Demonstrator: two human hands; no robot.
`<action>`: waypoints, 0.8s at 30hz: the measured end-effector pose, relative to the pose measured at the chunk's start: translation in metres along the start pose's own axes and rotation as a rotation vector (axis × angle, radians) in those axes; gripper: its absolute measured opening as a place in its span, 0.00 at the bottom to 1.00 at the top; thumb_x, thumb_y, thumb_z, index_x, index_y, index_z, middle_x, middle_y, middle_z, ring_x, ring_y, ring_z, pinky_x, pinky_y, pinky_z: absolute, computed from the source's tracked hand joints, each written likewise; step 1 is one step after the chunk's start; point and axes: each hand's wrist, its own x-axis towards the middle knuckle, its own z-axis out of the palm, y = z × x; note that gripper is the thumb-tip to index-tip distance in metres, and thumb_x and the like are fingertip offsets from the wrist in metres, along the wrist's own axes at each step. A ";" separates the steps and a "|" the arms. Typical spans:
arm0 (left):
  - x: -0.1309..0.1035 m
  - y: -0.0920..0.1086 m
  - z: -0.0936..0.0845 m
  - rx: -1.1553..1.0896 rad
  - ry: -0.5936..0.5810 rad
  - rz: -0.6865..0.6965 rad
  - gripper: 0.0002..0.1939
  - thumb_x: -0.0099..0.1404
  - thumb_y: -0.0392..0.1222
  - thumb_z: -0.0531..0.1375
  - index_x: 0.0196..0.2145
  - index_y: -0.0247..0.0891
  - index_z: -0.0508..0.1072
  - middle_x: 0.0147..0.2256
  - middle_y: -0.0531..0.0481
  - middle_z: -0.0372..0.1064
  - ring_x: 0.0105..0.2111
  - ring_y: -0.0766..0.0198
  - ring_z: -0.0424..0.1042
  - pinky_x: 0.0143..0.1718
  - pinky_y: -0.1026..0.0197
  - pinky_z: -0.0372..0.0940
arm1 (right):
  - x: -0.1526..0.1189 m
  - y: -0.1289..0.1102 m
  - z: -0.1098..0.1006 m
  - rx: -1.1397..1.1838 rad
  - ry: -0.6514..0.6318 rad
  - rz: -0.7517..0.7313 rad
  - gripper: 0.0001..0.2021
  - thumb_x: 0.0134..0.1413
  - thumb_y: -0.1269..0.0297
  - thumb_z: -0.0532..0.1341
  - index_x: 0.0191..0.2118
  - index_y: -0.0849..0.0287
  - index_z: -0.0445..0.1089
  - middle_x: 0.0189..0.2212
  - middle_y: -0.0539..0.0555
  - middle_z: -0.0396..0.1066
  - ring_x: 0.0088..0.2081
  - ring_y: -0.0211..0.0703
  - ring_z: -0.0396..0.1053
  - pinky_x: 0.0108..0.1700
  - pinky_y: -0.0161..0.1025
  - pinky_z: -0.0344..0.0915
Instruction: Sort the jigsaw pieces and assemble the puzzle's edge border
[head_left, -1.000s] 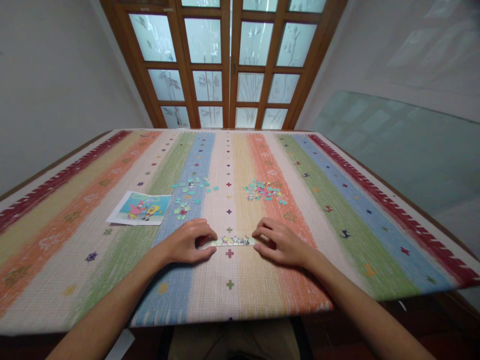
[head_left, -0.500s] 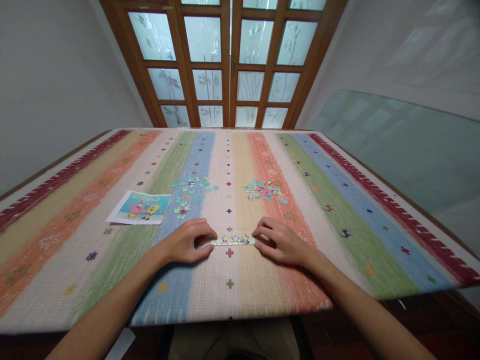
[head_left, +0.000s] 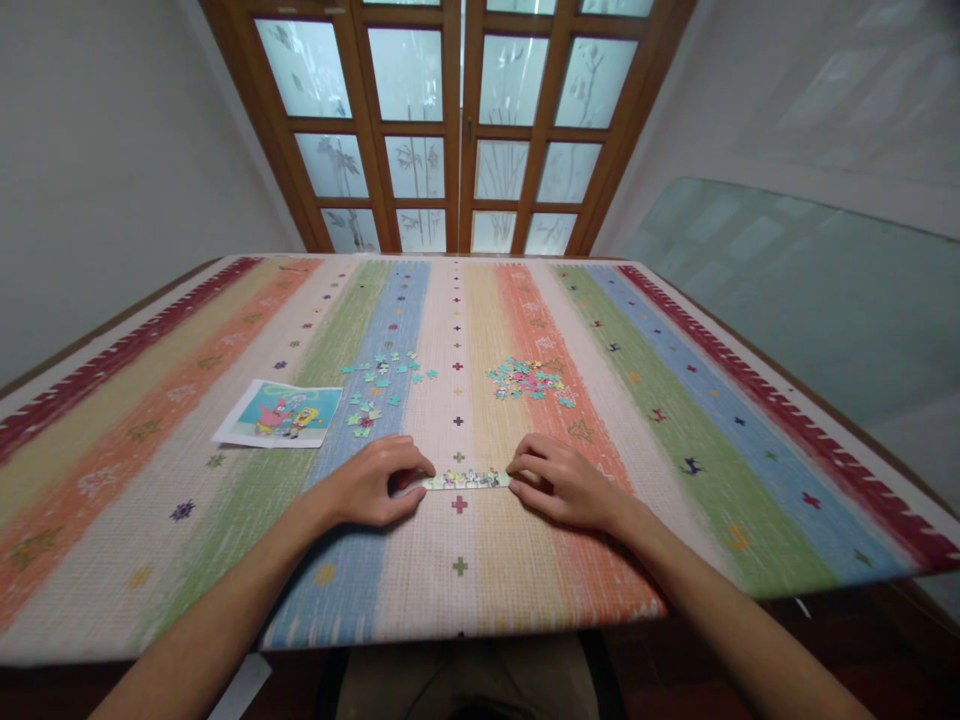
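Observation:
A narrow strip of joined jigsaw puzzle pieces lies flat on the striped tablecloth in front of me. My left hand pinches its left end between thumb and fingers. At the right end, my right hand grips it the same way, with fingers curled. The strip's two ends are partly hidden by my fingertips. Beyond my left hand are loose puzzle pieces, mostly light green and teal. Past my right hand sits a denser pile of puzzle pieces in teal, pink and yellow.
A printed cartoon picture lies left of the loose pieces, showing a pink starfish and a yellow sponge. The table's front edge runs just below my forearms. Behind the table stand wooden doors with frosted panes. A glass sheet leans at the right.
Almost nothing differs. Both hands stay at the ends of the strip, with only a tiny shift of the fingertips. The loose pieces and the picture have not moved.

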 end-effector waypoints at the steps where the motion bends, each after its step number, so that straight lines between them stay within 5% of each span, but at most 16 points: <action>1: 0.000 0.000 0.000 0.000 0.003 0.000 0.08 0.62 0.36 0.58 0.38 0.38 0.75 0.27 0.51 0.68 0.30 0.61 0.66 0.36 0.57 0.61 | 0.000 0.000 0.000 -0.001 0.001 0.000 0.08 0.67 0.65 0.57 0.40 0.60 0.74 0.36 0.57 0.70 0.37 0.45 0.68 0.40 0.43 0.65; 24: 0.000 -0.001 0.002 0.014 0.032 -0.007 0.08 0.63 0.36 0.57 0.39 0.39 0.75 0.27 0.51 0.69 0.29 0.61 0.67 0.36 0.56 0.62 | 0.000 0.000 0.002 0.002 0.033 0.010 0.07 0.66 0.65 0.59 0.39 0.59 0.74 0.35 0.56 0.69 0.35 0.44 0.68 0.39 0.41 0.66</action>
